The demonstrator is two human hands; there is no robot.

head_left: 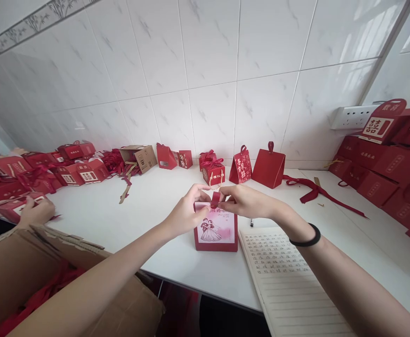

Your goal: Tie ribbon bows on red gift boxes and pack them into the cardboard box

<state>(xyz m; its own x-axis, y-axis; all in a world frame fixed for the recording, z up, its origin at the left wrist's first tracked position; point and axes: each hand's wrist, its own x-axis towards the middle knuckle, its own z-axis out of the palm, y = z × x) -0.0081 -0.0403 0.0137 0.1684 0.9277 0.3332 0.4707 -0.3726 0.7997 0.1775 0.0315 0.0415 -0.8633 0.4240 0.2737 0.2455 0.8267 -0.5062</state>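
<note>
One white tabletop [149,199] stretched along the tiled wall. One large carton [128,304] stood at its near left edge, with red material inside. A stack of red boxes [384,168] filled the right end and a pile of red boxes [94,172] the left; both overlapped too much to count. One notebook [282,276], written on in its upper part, lay at the near edge. One small carton [147,159] rested on its side near the left pile. One power strip [352,116] was at the wall, right. One gift box [216,234] with a printed couple stood upright on the tabletop, between the person's two hands: the left hand [189,210] narrowly gripped its top edge, the right hand [247,201] pinched the top beside its single red loop [215,199]. Two co-worker's hands [38,210], far left, held one red box [13,207]. Toward the wall stood two triangular boxes [267,168], one windowed box [165,157] and two bow-tied boxes [213,174]. One black wristband [308,242] circled the right wrist; one pen [252,223] lay partly hidden behind the gift box.
</note>
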